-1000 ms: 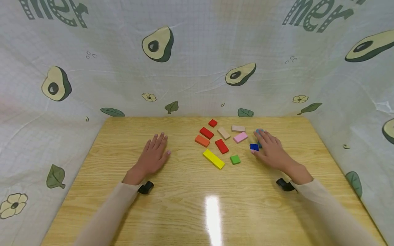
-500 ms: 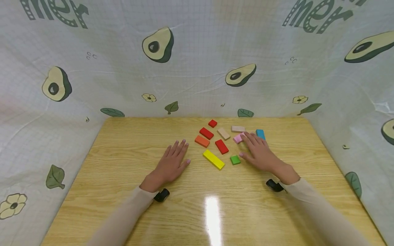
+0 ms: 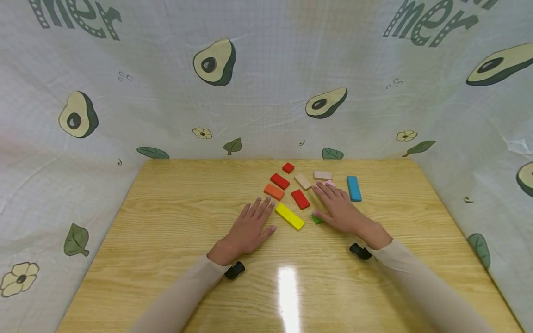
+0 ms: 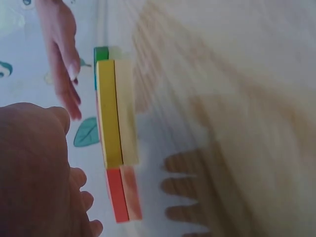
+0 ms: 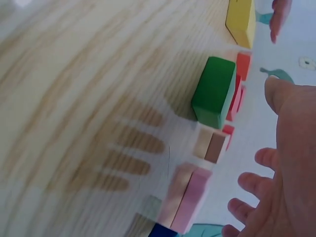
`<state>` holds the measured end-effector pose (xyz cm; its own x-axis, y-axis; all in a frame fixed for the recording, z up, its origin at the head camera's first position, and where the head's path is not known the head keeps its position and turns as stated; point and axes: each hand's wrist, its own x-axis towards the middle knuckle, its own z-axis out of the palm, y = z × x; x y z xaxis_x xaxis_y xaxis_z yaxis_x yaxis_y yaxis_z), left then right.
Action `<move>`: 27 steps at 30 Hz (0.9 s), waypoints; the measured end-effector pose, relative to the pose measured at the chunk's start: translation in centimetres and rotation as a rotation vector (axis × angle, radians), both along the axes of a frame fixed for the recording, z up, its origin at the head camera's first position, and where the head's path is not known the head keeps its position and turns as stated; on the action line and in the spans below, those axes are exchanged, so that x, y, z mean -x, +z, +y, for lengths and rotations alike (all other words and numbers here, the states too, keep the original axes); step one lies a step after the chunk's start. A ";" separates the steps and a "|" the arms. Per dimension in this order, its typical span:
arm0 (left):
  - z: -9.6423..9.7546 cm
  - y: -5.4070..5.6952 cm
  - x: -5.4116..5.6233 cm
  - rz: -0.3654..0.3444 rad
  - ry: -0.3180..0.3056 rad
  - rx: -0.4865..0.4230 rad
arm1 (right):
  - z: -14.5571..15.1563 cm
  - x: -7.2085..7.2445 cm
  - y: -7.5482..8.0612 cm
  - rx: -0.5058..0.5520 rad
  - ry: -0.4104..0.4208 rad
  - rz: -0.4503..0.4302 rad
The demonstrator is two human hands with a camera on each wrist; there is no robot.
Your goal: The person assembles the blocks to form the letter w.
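My left hand (image 3: 250,226) hovers over the table with straight, slightly spread fingers, its fingertips near the orange block (image 3: 274,191) and the yellow block (image 3: 289,216). The left wrist view shows the yellow block (image 4: 109,113) standing apart from the hand. My right hand (image 3: 341,210) is also held flat above the table, fingers extended and holding nothing. In the head view it partly covers the green block (image 3: 317,220) and the pink block (image 3: 330,183). A dark blue block (image 5: 163,230) shows in the right wrist view but is hidden under that hand in the head view.
Red blocks (image 3: 300,199) and two pale wooden blocks (image 3: 302,181) lie loosely scattered towards the back of the table (image 3: 166,208). A light blue block (image 3: 354,188) lies to the right. A curtain (image 3: 266,69) printed with avocados encloses the back and sides.
Both hands have moved inward: the left to the right and slightly nearer, the right leftward off the blue blocks to over the pink and green ones. The blocks stay where they were.
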<state>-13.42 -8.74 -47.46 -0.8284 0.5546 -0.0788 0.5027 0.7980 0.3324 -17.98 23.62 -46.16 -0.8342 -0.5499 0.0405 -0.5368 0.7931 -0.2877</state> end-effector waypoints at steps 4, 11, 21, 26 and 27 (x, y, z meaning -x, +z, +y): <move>0.8 0.0 -0.3 -0.020 -0.009 0.011 | -0.5 0.0 -0.1 -0.005 0.014 0.002; 2.0 -0.3 -0.6 -0.017 -0.012 0.018 | -1.3 0.2 -0.3 0.003 0.034 0.011; 3.2 -0.3 -1.1 0.019 -0.029 0.043 | -1.9 0.4 -0.5 0.002 0.042 0.004; 3.8 -0.3 -1.1 0.025 -0.042 0.065 | -2.0 0.5 -0.5 -0.001 0.054 0.019; 3.9 -0.4 -1.1 0.026 -0.044 0.069 | -2.0 0.5 -0.5 -0.001 0.056 0.019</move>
<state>-12.32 -4.81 -47.86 -0.8058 0.5842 -0.0964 0.5453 0.7956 0.2639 -18.53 21.59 -46.65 -0.8013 -0.5957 0.0556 -0.5856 0.7620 -0.2764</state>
